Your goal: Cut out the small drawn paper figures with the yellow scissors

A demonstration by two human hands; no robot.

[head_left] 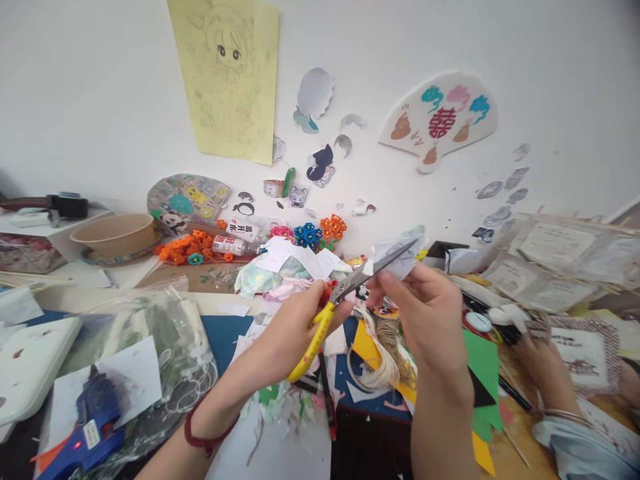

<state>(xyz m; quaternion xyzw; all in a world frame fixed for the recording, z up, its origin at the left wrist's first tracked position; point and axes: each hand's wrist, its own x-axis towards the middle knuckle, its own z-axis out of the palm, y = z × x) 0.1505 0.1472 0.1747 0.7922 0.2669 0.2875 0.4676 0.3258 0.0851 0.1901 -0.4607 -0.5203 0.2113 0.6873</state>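
Note:
My left hand [303, 327] is closed around the yellow handles of a pair of scissors [345, 287]. The blades point up and to the right, lying across a small piece of paper [400, 257] with dark lines drawn on it. My right hand [427, 300] pinches that paper along its lower edge, close to the blades. Below both hands is a heap of paper scraps, with a coil of pale cord [375, 360] and a yellow sheet [367, 343].
At the lower left, a blue glue gun [93, 420] rests on white paper beside a clear plastic bag [185, 333]. Orange craft flowers [187, 247] and a round tan container [113, 233] stand near the wall. Another person's hand [545, 367] is at the right, near green paper [483, 367].

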